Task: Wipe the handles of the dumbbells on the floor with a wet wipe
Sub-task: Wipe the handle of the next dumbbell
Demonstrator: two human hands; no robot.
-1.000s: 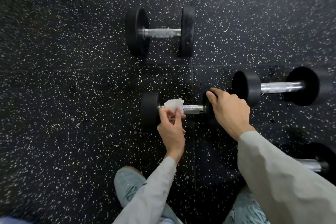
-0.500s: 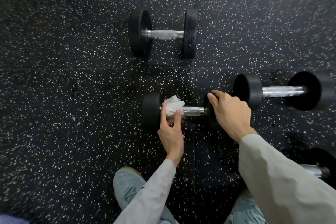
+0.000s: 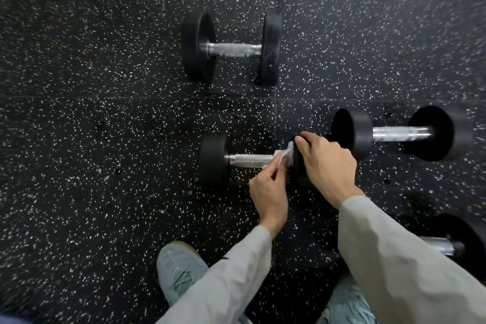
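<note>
A small black dumbbell (image 3: 214, 159) with a knurled steel handle (image 3: 251, 160) lies on the floor in front of me. My left hand (image 3: 269, 194) pinches a white wet wipe (image 3: 285, 156) against the right end of that handle. My right hand (image 3: 326, 166) grips the dumbbell's right weight head, which it mostly hides. A larger dumbbell (image 3: 231, 48) lies farther away. Another dumbbell (image 3: 394, 133) rests to the right.
Part of one more dumbbell (image 3: 457, 242) shows at the right edge, behind my right sleeve. My two light blue shoes (image 3: 178, 265) stand on the black speckled rubber floor (image 3: 92, 166) at the bottom. A dark object fills the top left corner.
My left hand has slid the wipe along the handle from its left end to its right end. My right hand has stayed on the weight head.
</note>
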